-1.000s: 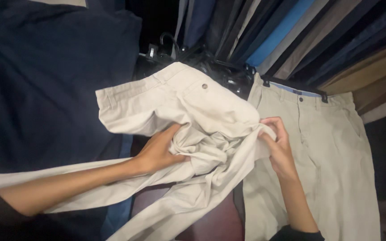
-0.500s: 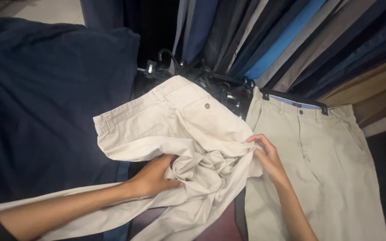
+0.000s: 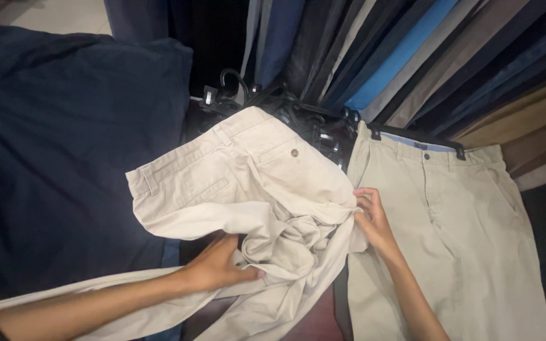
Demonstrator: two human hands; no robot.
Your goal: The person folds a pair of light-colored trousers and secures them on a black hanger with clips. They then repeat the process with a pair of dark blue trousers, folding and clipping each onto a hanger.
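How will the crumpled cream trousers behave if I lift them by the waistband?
The cream trousers will probably flop and drape, given the bunched folds between the left hand and right hand. The legs would likely trail; one runs off lower left.

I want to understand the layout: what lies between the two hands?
In the head view, only bunched folds of the cream trousers lie between the left hand and the right hand; both hands touch that fabric.
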